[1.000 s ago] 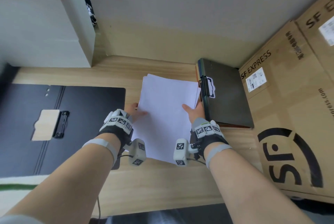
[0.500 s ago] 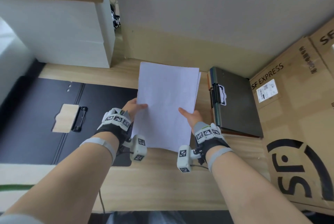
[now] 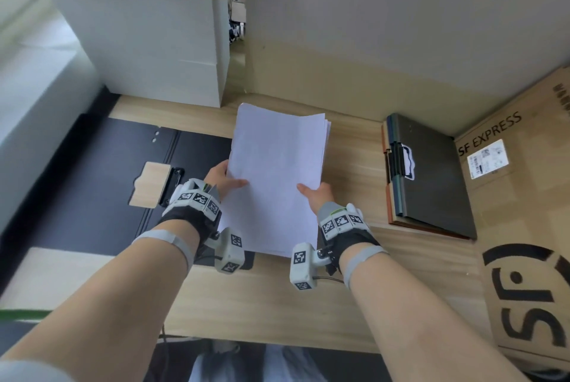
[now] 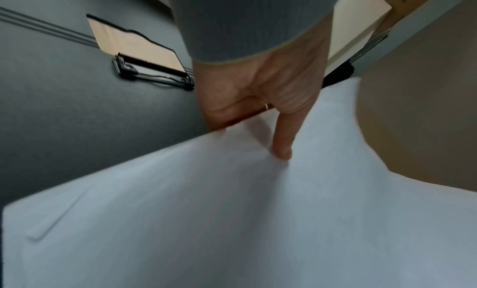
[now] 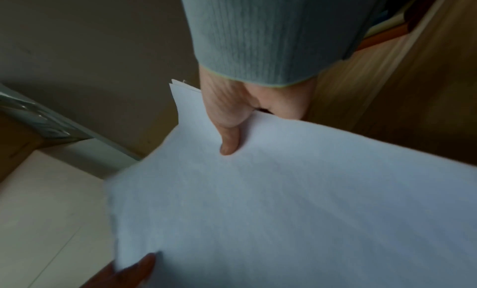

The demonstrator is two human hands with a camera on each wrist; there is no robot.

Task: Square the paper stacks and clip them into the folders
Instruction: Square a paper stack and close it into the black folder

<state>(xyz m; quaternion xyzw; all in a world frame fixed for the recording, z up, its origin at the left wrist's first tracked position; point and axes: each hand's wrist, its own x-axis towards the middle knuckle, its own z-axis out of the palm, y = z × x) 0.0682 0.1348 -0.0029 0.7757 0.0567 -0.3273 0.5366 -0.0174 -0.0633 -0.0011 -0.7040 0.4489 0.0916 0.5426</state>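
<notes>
A stack of white paper [image 3: 277,171] is held up on end above the wooden table [image 3: 277,298], its far sheets slightly fanned. My left hand [image 3: 226,182] pinches its left edge, thumb on the front sheet [image 4: 282,149]. My right hand [image 3: 314,195] pinches the right edge the same way, thumb [image 5: 228,143] on the paper [image 5: 296,200]. An open black folder [image 3: 101,184] with a metal clip [image 3: 171,185] and a tan pad lies at the left. Closed folders [image 3: 431,175] are piled at the right, a clip on the top one.
A large SF Express cardboard box [image 3: 524,227] stands at the right edge. White boxes [image 3: 148,51] with a cardboard box on top stand at the back left. A wall closes the back of the table.
The paper stack has risen off the table and been tipped upright between both hands. My head view has shifted, showing more of the left side.
</notes>
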